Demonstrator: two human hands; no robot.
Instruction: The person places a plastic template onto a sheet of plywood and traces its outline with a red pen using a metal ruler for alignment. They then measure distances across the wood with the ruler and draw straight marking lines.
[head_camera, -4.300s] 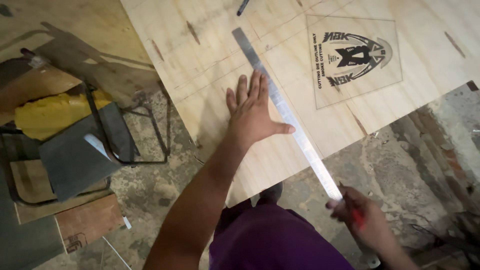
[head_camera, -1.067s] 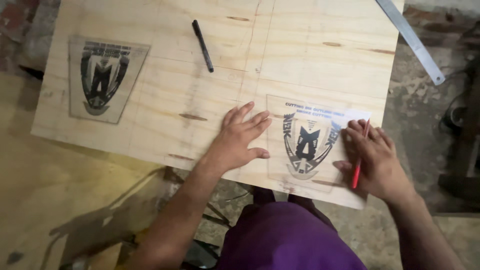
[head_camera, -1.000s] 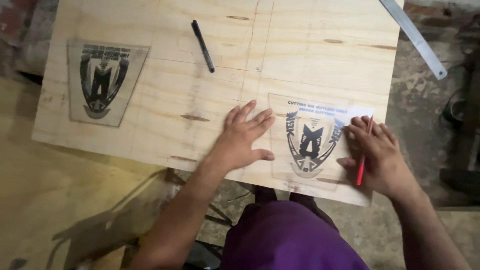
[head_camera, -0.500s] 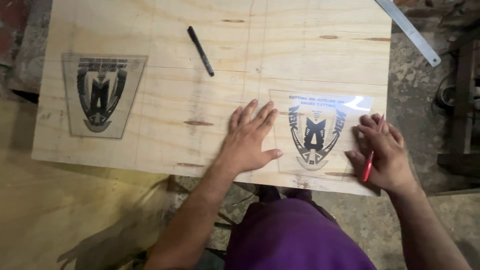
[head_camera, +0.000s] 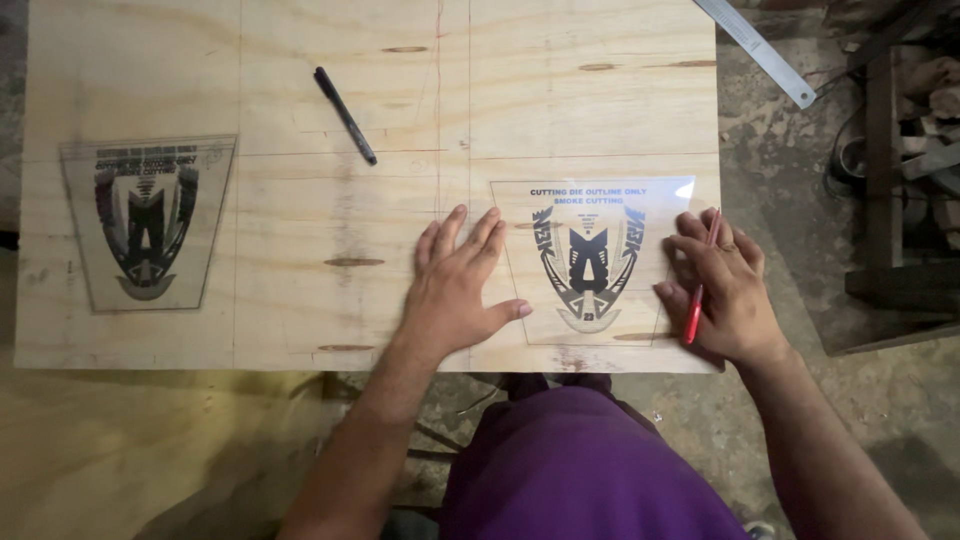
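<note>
Pressing clear printed sheet (head_camera: 595, 262) flat: left hand (head_camera: 455, 290), right hand (head_camera: 725, 290).

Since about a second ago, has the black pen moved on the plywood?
No. The black pen lies at the same slant left of the red line on the plywood sheet; only the camera shifted.

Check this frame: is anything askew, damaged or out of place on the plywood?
Nothing looks damaged. The steel ruler hangs off the plywood sheet at its top right corner. The black pen lies loose and diagonal. Both transparent stencils lie flat.
</note>
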